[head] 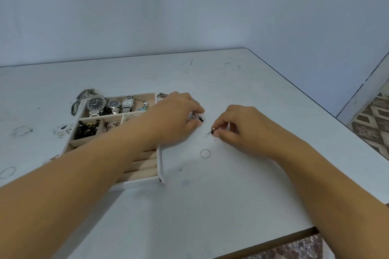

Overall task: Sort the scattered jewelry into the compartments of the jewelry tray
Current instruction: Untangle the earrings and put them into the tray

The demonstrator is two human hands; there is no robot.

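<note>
— What's biggest in front of you?

— The white table [231, 185], scuffed, running off toward the wall. On it, at about nine o'clock from the hands, sits the jewelry tray [161, 166], pale with beige lining.

— What's in the tray?

— The far compartment, at twelve o'clock within the tray, holds three watches [111, 105] side by side and a thin bangle [141, 100]. Below that, a compartment at the left has a heap of black beads [87, 129], and the next one to the right holds some small rose-coloured pieces [111, 126]. The near end is ring rolls [145, 166], partly hidden by a forearm.

— And the hands?

— The left hand [174, 118] reaches across the tray, its fingers curled down on a little cluster of dark jewelry [196, 117] on the table, just past the tray's three o'clock edge; whether it's actually gripping, I can't tell. The right hand [235, 125] pinches a small charm with a ring end [210, 132] between thumb and forefinger, low at the table.

— Anything loose?

— A thin ring [205, 153] at six o'clock from that charm, lying flat. More scattered bits [63, 130] lie left of the tray.
</note>
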